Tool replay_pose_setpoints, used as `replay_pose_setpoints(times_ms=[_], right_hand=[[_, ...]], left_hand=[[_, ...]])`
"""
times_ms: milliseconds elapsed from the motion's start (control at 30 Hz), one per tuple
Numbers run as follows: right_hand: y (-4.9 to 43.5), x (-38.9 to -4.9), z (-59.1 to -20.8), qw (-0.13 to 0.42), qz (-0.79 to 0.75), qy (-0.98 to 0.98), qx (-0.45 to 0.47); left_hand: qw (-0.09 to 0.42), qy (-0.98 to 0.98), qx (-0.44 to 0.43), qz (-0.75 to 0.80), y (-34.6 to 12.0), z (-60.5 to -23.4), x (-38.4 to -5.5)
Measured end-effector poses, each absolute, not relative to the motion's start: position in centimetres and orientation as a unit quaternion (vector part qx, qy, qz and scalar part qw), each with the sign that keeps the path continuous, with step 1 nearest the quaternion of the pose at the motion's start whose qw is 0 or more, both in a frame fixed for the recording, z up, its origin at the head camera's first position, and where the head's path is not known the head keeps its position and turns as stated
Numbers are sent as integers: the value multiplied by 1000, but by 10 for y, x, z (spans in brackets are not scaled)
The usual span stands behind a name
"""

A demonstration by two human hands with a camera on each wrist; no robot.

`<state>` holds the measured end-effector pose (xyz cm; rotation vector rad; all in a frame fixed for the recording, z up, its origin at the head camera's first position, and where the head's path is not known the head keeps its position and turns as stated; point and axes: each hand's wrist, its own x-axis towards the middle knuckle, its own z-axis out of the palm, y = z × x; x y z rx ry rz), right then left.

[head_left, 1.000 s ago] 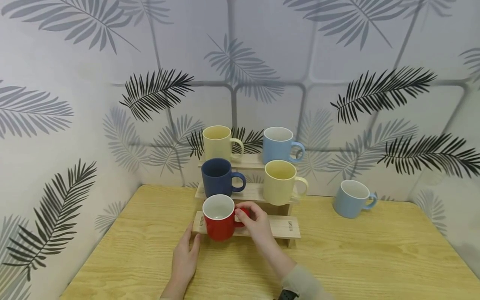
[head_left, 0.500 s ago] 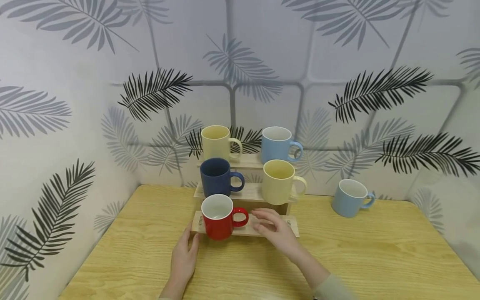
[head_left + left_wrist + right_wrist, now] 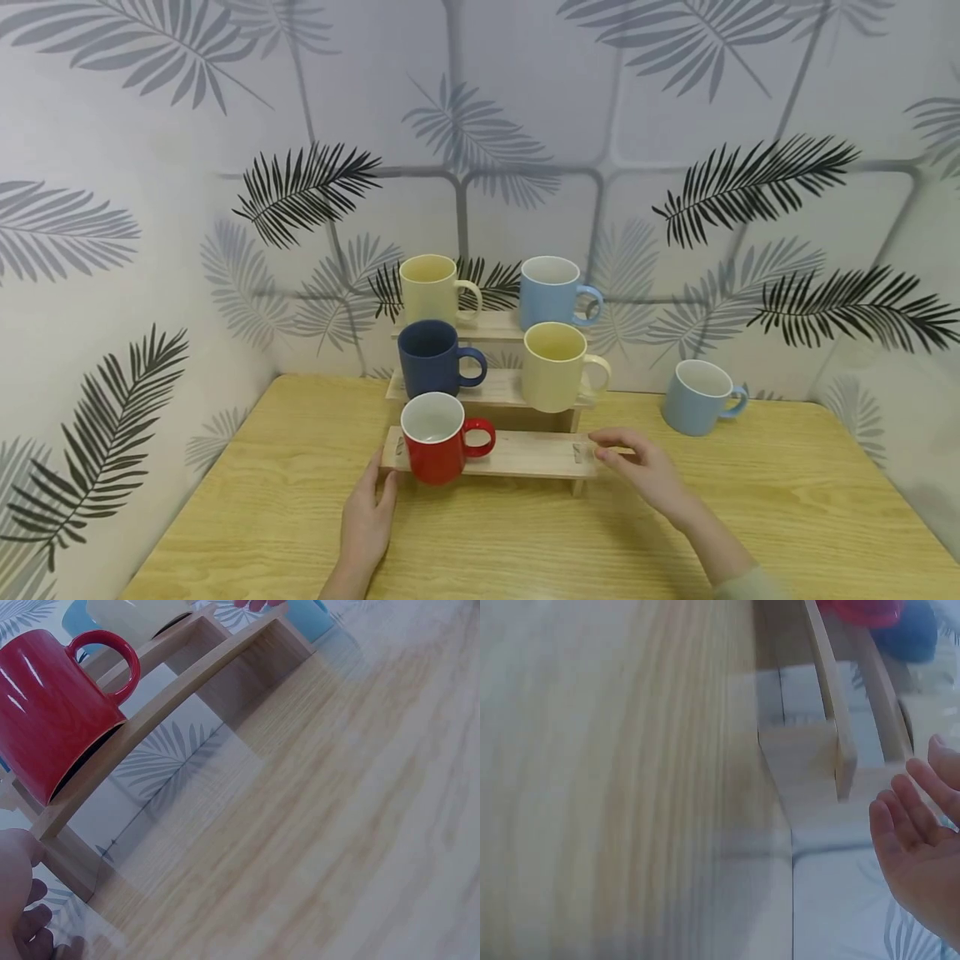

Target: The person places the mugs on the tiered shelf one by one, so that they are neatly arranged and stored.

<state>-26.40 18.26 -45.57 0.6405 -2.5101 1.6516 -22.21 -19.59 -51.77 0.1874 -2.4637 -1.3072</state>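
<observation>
A red mug (image 3: 437,440) with a white inside stands on the left of the lowest step of a wooden tiered rack (image 3: 528,454), its handle to the right. My left hand (image 3: 366,521) holds the left end of that step, thumb at the front corner; in the left wrist view its other fingers (image 3: 30,926) curl beside the end panel. Just off the step's right end is my right hand (image 3: 645,471), holding nothing, its fingers (image 3: 907,810) loosely bent. The middle tier bears a navy mug (image 3: 430,360) and a yellow mug (image 3: 553,369).
On the top tier are a pale yellow mug (image 3: 428,292) and a light blue mug (image 3: 549,293). Another light blue mug (image 3: 697,400) stands on the wooden table (image 3: 480,542) at the back right. A leaf-patterned wall (image 3: 525,108) rises behind.
My right hand has let go of the red mug's handle and moved right to the far end of the step. The left hand stays at the rack's left end; the mugs stand where they were.
</observation>
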Motion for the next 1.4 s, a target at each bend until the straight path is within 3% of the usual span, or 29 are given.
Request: replay_pose_setpoints(times_ms=[400,667,800,967,1400], right_hand=[[252,-295,-450,226,403,-867,188],[279,-318,-448,287,347,-884,125],[289,-327,-452,279,324,-900,85],[298,-334,-458,227,310,-922,36],[315,-342,-456,166,287,-942,55]], left_hand=[[174,-866,64,-465,-197,-518,-221],[176,-864,67,-467,-197,-519,-220],[176,-864,67,-466,-196,-518,-219],[178,-864,64,-466,-196,-518,-220],[175,-864,63,-468,-195,-517,-220]])
